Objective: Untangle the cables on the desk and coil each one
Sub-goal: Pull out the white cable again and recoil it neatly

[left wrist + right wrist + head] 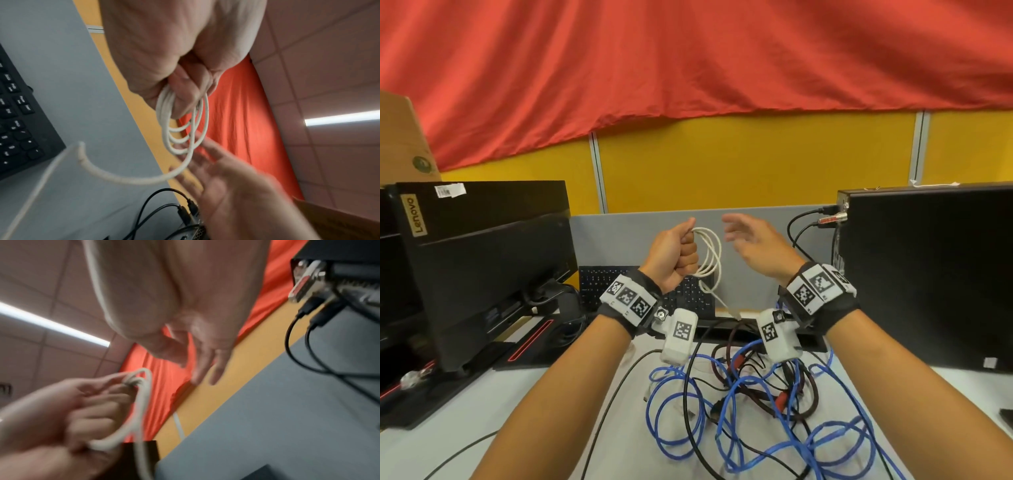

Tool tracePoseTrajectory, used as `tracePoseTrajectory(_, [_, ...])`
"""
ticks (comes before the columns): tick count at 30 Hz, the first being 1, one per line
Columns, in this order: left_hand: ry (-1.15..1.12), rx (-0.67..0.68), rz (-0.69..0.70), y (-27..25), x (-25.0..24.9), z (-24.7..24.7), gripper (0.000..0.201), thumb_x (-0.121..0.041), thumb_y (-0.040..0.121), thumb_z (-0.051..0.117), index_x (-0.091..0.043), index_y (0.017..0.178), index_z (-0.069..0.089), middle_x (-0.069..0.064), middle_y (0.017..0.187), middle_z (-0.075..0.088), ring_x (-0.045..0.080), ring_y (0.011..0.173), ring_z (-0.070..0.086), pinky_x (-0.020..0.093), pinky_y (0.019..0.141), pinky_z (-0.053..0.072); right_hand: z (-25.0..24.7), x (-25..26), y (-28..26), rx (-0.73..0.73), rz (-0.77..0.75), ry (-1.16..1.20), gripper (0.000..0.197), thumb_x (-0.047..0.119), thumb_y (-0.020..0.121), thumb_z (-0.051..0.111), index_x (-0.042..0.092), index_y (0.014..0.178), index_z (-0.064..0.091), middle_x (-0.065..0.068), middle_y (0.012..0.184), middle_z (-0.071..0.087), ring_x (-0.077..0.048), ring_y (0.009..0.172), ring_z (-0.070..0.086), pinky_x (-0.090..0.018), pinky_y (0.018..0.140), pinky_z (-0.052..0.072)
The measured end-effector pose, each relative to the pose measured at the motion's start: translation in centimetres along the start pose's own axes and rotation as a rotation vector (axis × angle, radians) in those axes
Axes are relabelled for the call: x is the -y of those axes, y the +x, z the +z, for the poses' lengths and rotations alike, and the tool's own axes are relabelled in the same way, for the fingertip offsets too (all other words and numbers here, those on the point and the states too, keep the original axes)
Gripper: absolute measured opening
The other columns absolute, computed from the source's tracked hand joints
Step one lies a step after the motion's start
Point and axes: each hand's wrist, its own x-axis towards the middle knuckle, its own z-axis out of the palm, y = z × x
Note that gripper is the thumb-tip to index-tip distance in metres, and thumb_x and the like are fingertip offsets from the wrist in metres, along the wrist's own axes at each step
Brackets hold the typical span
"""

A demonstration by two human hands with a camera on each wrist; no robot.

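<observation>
Gripping white cable [709,255] coils, left hand [671,255] fisted, raised.

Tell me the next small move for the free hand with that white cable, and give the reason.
Probably bring the right hand down to catch the loose tail and wrap it as another loop. The left hand already grips several loops of the white cable, the right hand is open and holds nothing, and the cable's tail hangs uncoiled toward the keyboard.
</observation>
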Motion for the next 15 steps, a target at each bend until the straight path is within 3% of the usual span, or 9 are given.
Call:
tracePoseTrajectory(1, [0.026, -0.011, 0.005, 0.0, 0.2, 0.1, 0.052, -0.03, 0.106, 0.045, -0.023, 0.056, 0.034, -0.009, 0.043, 0.02, 0.005, 0.032, 0.017, 0.019, 0.034, 0.012, 0.5, 0.6, -0.4, 0.037, -0.054, 0.098, 0.051, 0.02, 0.1, 0.059, 0.019, 0.148, 0.043, -0.003, 0.132, 0.064, -0.016, 0.123, 0.061, -0.038, 0.104, 0.049])
tracePoseTrajectory(3, [0.075, -0.022, 0.013, 0.0, 0.2, 0.4, 0.05, -0.031, 0.105, 0.046, -0.023, 0.058, 0.035, -0.009, 0.043, 0.021, 0.006, 0.032, 0.018, 0.018, 0.033, 0.014, 1.7, 1.0, -0.6, 0.128, -0.127, 0.01, 0.061, 0.035, 0.096, 0.066, 0.02, 0.149, 0.041, -0.003, 0.125, 0.069, -0.014, 0.111, 0.068, -0.036, 0.098, 0.054])
tracePoseTrajectory(4, [0.104, -0.023, 0.014, -0.1, 0.1, 0.5, 0.049, -0.032, 0.105, 0.047, -0.023, 0.058, 0.035, -0.009, 0.044, 0.021, 0.006, 0.033, 0.017, 0.018, 0.033, 0.015, 2.3, 0.9, -0.6, 0.149, -0.146, -0.05, 0.061, 0.032, 0.095, 0.068, 0.017, 0.148, 0.04, -0.007, 0.12, 0.071, -0.016, 0.101, 0.071, -0.035, 0.091, 0.057])
tracePoseTrajectory(6, [0.147, -0.013, 0.006, -0.3, -0.3, 0.5, 0.049, -0.033, 0.105, 0.046, -0.023, 0.059, 0.035, -0.009, 0.045, 0.02, 0.006, 0.034, 0.017, 0.018, 0.034, 0.014, 2.8, 0.4, -0.7, 0.16, -0.11, -0.006, 0.045, 0.019, 0.099, 0.064, 0.015, 0.139, 0.044, -0.012, 0.092, 0.074, -0.014, 0.066, 0.071, -0.03, 0.066, 0.059])
tracePoseTrajectory(8, [0.168, -0.001, -0.009, -0.5, -0.7, 0.1, 0.049, -0.035, 0.106, 0.044, -0.022, 0.06, 0.034, -0.009, 0.045, 0.021, 0.006, 0.034, 0.017, 0.018, 0.034, 0.012, 2.8, -0.5, -0.5, 0.137, -0.105, 0.056, 0.024, 0.016, 0.102, 0.059, 0.008, 0.124, 0.056, -0.007, 0.068, 0.062, -0.007, 0.047, 0.051, -0.024, 0.05, 0.044])
tracePoseTrajectory(11, [0.129, 0.039, -0.066, -0.7, -1.1, -0.5, 0.049, -0.037, 0.107, 0.039, -0.022, 0.061, 0.033, -0.009, 0.044, 0.022, 0.006, 0.034, 0.017, 0.019, 0.035, 0.013, 2.7, -1.7, -0.2, 0.119, -0.18, 0.129, 0.024, 0.019, 0.103, 0.057, -0.002, 0.101, 0.067, 0.003, 0.06, 0.044, -0.005, 0.049, 0.033, -0.021, 0.052, 0.03])
tracePoseTrajectory(15, [-0.042, 0.149, -0.088, -0.9, -0.9, -0.7, 0.046, -0.032, 0.108, 0.035, -0.02, 0.063, 0.037, -0.009, 0.043, 0.023, 0.007, 0.037, 0.012, 0.02, 0.033, 0.017, 2.7, -1.4, 0.1, 0.154, -0.212, 0.273, 0.026, 0.024, 0.106, 0.049, 0.006, 0.099, 0.066, 0.015, 0.049, 0.038, -0.001, 0.041, 0.029, -0.012, 0.042, 0.026])
